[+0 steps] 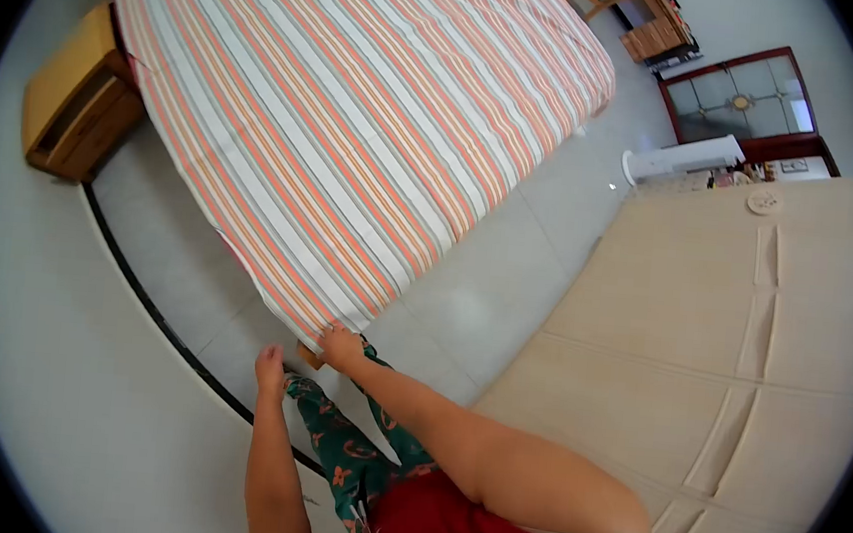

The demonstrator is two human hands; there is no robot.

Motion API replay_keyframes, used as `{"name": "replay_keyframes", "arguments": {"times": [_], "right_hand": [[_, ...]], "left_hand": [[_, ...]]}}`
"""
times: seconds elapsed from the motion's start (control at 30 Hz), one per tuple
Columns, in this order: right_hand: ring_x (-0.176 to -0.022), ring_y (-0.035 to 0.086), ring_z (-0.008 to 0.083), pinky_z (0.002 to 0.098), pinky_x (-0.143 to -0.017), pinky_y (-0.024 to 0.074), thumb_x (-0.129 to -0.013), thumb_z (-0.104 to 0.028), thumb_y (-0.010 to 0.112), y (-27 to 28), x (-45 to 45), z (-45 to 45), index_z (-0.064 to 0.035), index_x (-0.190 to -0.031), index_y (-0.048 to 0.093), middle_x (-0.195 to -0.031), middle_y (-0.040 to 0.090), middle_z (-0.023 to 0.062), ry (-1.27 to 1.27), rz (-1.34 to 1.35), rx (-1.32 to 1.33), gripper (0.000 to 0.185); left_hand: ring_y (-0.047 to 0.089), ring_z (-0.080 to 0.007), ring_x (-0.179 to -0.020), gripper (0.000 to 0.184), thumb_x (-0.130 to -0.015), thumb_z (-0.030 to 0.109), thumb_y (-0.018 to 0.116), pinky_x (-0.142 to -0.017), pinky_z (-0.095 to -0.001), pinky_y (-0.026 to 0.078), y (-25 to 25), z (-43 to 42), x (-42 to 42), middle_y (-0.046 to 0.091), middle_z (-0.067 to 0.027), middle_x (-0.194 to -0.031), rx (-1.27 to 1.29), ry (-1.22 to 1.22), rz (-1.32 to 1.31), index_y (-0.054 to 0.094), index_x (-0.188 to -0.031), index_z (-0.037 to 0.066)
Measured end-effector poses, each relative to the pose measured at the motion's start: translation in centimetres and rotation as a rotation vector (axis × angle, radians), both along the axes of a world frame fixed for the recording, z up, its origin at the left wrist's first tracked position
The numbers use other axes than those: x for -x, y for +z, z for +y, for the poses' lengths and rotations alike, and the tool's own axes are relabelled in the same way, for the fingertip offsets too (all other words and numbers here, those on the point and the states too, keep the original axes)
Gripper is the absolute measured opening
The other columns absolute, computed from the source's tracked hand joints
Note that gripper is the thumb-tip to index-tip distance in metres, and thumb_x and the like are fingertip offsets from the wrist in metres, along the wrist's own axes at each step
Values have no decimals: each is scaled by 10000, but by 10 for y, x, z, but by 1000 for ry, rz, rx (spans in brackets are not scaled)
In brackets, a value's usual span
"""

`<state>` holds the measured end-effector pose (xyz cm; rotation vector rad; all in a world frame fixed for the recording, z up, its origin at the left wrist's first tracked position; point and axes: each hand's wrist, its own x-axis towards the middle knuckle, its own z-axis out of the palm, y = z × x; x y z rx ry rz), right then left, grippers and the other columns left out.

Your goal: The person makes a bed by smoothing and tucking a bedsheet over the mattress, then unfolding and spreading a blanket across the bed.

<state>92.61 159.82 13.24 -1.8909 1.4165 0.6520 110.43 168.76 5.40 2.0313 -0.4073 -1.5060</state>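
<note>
A bed sheet (pixel 357 131) with orange, white and grey stripes covers the large bed. At the sheet's near corner, my right hand (pixel 342 348) has its fingers closed on the edge of the cloth. To the left of that corner, apart from the sheet, hovers my left hand (pixel 270 366). Its fingers look curled together, and no object shows in them. Between the two hands a small piece of the wooden bed frame (pixel 309 356) sticks out from under the sheet.
A wooden nightstand (pixel 84 99) stands by the bed's far left side. Along the right runs a cream wardrobe (pixel 642 324), with grey tiled floor (pixel 485 291) between it and the bed. Farther back are a white column-shaped appliance (pixel 680 158) and a framed glass panel (pixel 740 101).
</note>
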Motion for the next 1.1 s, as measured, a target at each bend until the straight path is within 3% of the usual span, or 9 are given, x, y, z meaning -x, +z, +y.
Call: {"name": "replay_keyframes", "arguments": {"times": [0.1, 0.2, 0.3, 0.4, 0.5, 0.7, 0.93, 1.03, 1.1], "right_hand": [[-963, 562, 279, 379, -741, 503, -648, -424, 729, -43, -13, 27, 2, -1066, 478, -1041, 545, 139, -189, -18, 159, 647], [-891, 575, 267, 369, -700, 508, -701, -350, 690, -52, -32, 35, 3, -997, 480, -977, 538, 118, -240, 81, 334, 506], [-821, 578, 249, 355, -643, 508, -758, -230, 610, -93, -27, 49, -31, -939, 483, -919, 523, 107, -158, 167, 581, 298], [-762, 582, 238, 346, -597, 503, -772, -137, 540, -93, -8, 48, -52, -883, 482, -876, 527, 113, -11, 39, 634, 151], [-688, 585, 251, 345, -586, 503, -768, -143, 538, -86, -4, 52, -54, -859, 495, -797, 536, 113, 109, -118, 430, 134], [-619, 595, 266, 380, -528, 503, -764, -133, 529, -67, -1, 62, -46, -819, 511, -730, 552, 112, 154, -188, 264, 104], [-623, 611, 286, 394, -536, 505, -777, -161, 541, -74, -14, 54, -61, -868, 554, -754, 581, 121, 104, -127, 236, 136], [-745, 616, 279, 407, -642, 499, -771, -229, 585, -32, -35, 27, -79, -902, 584, -843, 596, 107, 54, -91, 187, 198], [-922, 565, 312, 461, -763, 451, -739, -288, 643, -2, -50, -6, -101, -973, 598, -977, 580, 120, -43, -358, 362, 303]], "left_hand": [[552, -173, -804, 319, -862, 261, 564, -740, -317, 442, -69, -28, -6, 596, -93, -890, 107, -2, 79, 572, -1003, -25], [551, -179, -816, 329, -865, 269, 566, -716, -332, 431, -30, -77, 3, 603, -112, -915, 32, -79, 127, 567, -990, -35], [467, -110, -630, 275, -866, 270, 570, -571, -274, 392, -35, -88, 11, 524, -12, -707, 163, -35, -33, 566, -840, -4], [486, -129, -617, 307, -862, 282, 581, -564, -300, 401, -40, -95, 4, 531, -37, -669, 46, -123, -68, 550, -758, -5], [501, -221, -558, 394, -867, 334, 557, -557, -365, 398, 15, -103, 0, 532, -116, -618, 103, -219, -194, 527, -691, -17], [489, -254, -529, 444, -871, 351, 549, -532, -391, 388, -18, -72, -13, 493, -135, -557, 129, -249, -240, 504, -646, -30], [557, -279, -583, 382, -836, 369, 547, -575, -398, 419, -42, -73, -27, 582, -135, -631, 69, -358, -269, 578, -699, 13], [568, -255, -579, 338, -841, 342, 550, -579, -378, 432, -56, -58, -38, 596, -110, -646, 109, -322, -178, 584, -730, 24], [573, -214, -578, 278, -848, 291, 548, -579, -339, 443, -43, -47, -49, 601, -84, -649, 120, -244, -107, 586, -761, 30]]}}
